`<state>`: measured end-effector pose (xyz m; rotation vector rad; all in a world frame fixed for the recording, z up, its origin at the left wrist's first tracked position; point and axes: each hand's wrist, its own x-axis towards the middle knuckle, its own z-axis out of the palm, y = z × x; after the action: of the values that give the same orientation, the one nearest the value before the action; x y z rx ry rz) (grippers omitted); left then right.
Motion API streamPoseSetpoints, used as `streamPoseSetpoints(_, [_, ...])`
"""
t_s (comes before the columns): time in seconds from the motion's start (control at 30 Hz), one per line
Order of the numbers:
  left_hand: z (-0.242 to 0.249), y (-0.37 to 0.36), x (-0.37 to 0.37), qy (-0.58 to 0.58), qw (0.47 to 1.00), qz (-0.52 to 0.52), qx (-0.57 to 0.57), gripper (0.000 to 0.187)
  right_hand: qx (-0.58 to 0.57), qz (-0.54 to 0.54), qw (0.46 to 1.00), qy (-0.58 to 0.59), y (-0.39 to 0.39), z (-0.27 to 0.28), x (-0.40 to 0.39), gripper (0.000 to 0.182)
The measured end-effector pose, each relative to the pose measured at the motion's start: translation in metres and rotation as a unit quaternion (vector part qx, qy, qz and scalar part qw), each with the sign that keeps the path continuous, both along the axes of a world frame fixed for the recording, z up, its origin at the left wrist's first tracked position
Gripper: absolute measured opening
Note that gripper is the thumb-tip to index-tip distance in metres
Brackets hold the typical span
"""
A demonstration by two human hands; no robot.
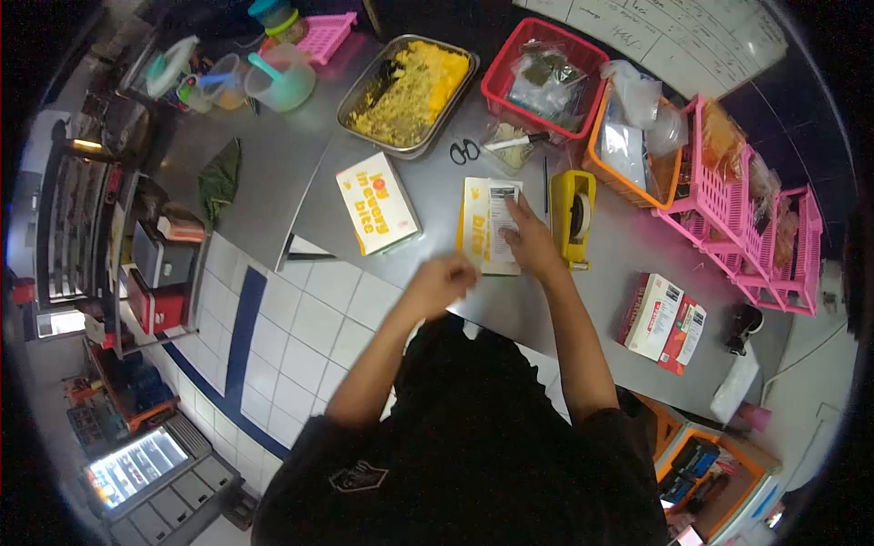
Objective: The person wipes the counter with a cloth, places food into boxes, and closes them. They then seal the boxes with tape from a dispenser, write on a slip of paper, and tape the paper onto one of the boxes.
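Flat on the steel table, close to its front edge, lies a white and yellow printed food box (475,215) with a printed paper slip (503,206) on top. My right hand (533,238) rests on the slip, its fingers stretched and thumb apart, touching the paper. Just off the box's front left corner, my left hand (443,284) has its fingers curled together; whatever they may hold is too small to make out. To the right of my right hand stands a yellow tape dispenser (574,218) with a roll in it. A second box of the same print (378,202) sits to the left.
Behind the boxes are a metal tray (410,144) of yellow food, black scissors (464,151), a red basket (492,86) and an orange basket (637,189). Pink racks (728,241) line the right side, near a red and white carton (663,318). Farther left lies a leaf (219,180).
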<state>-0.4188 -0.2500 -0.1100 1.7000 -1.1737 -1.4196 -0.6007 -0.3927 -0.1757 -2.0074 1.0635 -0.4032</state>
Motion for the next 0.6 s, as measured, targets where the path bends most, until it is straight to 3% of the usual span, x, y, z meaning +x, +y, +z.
streamPoseSetpoints(0.1, [-0.007, -0.064, 0.024, -0.076, 0.997, -0.018, -0.023, 0.021, 0.016, -0.022, 0.995, 0.093, -0.003, 0.008, 0.005, 0.080])
streamPoseSetpoints(0.17, [-0.040, -0.104, 0.032, -0.108, 0.991, -0.047, -0.069, 0.023, 0.038, -0.022, 0.992, 0.119, -0.008, 0.022, 0.008, 0.083])
streamPoseSetpoints(0.23, [-0.031, -0.129, 0.025, -0.141, 0.980, -0.082, -0.116, 0.025, 0.064, -0.027, 0.988, 0.141, -0.013, 0.025, 0.009, 0.086])
streamPoseSetpoints(0.3, [-0.021, -0.145, 0.013, 0.064, 0.994, -0.033, -0.079, 0.023, 0.069, -0.017, 0.990, 0.122, -0.015, 0.020, 0.009, 0.090])
streamPoseSetpoints(0.37, [-0.029, -0.157, 0.006, 0.085, 0.996, -0.014, -0.034, 0.027, 0.080, -0.021, 0.991, 0.107, -0.012, 0.013, 0.008, 0.092])
streamPoseSetpoints(0.43, [-0.047, -0.166, 0.008, -0.260, 0.964, -0.042, 0.027, 0.043, 0.075, -0.011, 0.991, 0.111, -0.014, 0.009, 0.008, 0.093])
streamPoseSetpoints(0.5, [-0.050, -0.183, 0.013, -0.220, 0.970, -0.055, 0.089, 0.052, 0.080, -0.015, 0.990, 0.111, -0.016, 0.005, 0.009, 0.094])
streamPoseSetpoints(0.57, [-0.045, -0.193, 0.009, -0.368, 0.914, -0.119, 0.123, 0.051, 0.087, -0.014, 0.990, 0.112, -0.014, 0.001, 0.006, 0.094])
streamPoseSetpoints(0.6, [-0.027, -0.193, 0.005, -0.383, 0.904, -0.124, 0.144, 0.056, 0.068, -0.010, 0.991, 0.113, -0.015, -0.005, 0.007, 0.095])
